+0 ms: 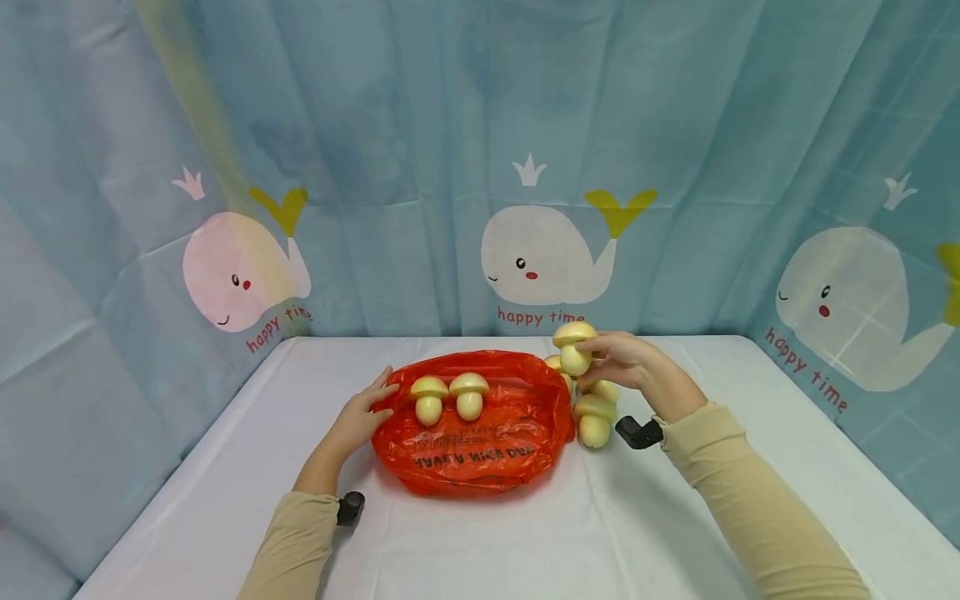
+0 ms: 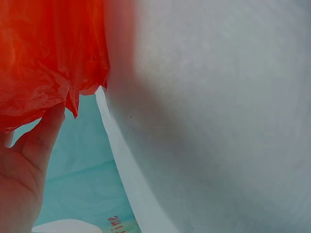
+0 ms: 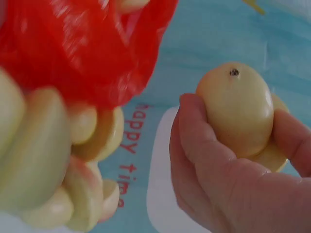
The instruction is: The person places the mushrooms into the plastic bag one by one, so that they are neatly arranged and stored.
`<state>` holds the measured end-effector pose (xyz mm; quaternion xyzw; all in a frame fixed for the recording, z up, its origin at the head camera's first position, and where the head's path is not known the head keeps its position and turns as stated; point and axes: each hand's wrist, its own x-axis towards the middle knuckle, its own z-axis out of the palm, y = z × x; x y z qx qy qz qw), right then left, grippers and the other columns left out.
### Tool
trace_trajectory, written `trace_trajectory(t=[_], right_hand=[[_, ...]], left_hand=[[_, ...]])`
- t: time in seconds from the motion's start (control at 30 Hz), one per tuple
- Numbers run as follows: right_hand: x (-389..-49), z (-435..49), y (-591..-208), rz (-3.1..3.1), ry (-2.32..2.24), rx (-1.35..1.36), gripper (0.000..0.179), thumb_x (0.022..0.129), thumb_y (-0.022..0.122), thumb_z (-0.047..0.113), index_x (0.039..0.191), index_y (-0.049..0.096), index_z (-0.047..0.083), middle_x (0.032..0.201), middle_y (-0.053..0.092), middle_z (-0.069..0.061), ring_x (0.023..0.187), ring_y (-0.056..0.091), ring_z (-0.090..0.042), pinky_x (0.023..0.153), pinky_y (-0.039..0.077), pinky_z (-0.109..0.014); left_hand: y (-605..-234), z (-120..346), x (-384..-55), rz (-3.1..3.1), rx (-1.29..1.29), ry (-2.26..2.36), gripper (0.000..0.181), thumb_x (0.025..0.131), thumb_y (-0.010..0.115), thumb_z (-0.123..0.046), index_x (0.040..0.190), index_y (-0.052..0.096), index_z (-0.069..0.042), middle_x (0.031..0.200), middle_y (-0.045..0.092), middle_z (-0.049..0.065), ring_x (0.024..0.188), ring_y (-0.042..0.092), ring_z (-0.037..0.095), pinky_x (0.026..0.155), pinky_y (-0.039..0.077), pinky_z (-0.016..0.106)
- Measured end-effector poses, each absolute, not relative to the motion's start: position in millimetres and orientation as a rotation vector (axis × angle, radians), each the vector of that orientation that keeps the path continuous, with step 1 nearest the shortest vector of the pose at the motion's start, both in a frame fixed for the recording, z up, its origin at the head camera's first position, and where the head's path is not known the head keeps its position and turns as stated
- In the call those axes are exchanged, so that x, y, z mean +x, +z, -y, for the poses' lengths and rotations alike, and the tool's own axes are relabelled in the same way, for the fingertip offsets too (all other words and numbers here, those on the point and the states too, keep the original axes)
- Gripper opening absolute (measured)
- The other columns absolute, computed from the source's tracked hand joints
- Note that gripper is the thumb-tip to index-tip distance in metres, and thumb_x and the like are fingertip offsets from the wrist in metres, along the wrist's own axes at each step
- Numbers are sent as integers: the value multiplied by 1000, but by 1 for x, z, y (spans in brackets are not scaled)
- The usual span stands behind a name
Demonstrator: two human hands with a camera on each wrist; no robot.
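My right hand holds a toy mushroom, pale yellow with a rounded cap, raised near the right rim of a red plastic bag. In the right wrist view, thumb and fingers grip this mushroom about its rounded stem. At the bag's left rim, my left hand touches the plastic with fingers fairly straight and spread; some fingertips are hidden by the red film in the left wrist view. Two more mushrooms, a left one and a right one, lie side by side on the bag.
Several mushrooms are clustered just right of the bag, the nearest mushroom lying below my right hand. A white cloth covers the table. Blue curtains with whale prints stand behind and at both sides.
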<state>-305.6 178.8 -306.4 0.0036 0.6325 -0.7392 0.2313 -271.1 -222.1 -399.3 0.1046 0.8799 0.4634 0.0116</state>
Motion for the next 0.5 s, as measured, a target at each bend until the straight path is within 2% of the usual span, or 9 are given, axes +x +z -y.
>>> trace_trajectory(t=[0.07, 0.17, 0.23, 0.33, 0.4, 0.5], right_hand=[[-308, -172, -305, -1704, -2028, 47, 38, 100, 42, 4, 136, 31, -6, 127, 35, -16, 109, 43, -28, 90, 48, -38], [-310, -161, -303, -1630, -2041, 101, 40, 100, 42, 4, 137, 28, -5, 125, 35, -14, 108, 42, -26, 89, 49, -35], [-312, -153, -303, -1603, -2036, 127, 48, 101, 42, 4, 143, 22, -4, 126, 34, -15, 109, 42, -26, 96, 47, -37], [-315, -142, -303, -1598, -2012, 164, 57, 101, 43, 7, 150, 12, 1, 135, 31, -19, 118, 39, -30, 109, 35, -43], [-317, -135, -305, -1625, -1991, 183, 60, 101, 44, 9, 151, 11, 3, 140, 30, -21, 126, 37, -34, 112, 29, -47], [-319, -124, -308, -1668, -1949, 220, 61, 101, 48, 11, 151, 14, 4, 144, 29, -21, 131, 34, -35, 111, 30, -50]], left_hand=[[-399, 223, -271, -2740, 327, 1447, 48, 94, 48, 9, 142, 40, 10, 161, 13, 16, 146, 8, 38, 115, 16, 55], [-400, 224, -271, -2735, 325, 1453, 48, 94, 48, 9, 142, 40, 10, 161, 13, 16, 146, 7, 38, 114, 16, 55], [-400, 224, -271, -2734, 322, 1454, 48, 95, 48, 8, 142, 40, 10, 161, 13, 15, 146, 7, 39, 114, 17, 55], [-400, 223, -271, -2736, 320, 1453, 48, 94, 48, 8, 142, 40, 10, 161, 14, 15, 146, 8, 39, 114, 18, 55], [-400, 223, -271, -2739, 323, 1451, 48, 94, 48, 8, 142, 40, 10, 161, 14, 15, 146, 8, 39, 114, 19, 55], [-400, 224, -271, -2740, 325, 1450, 48, 94, 48, 8, 142, 40, 10, 160, 14, 15, 146, 9, 39, 114, 18, 55]])
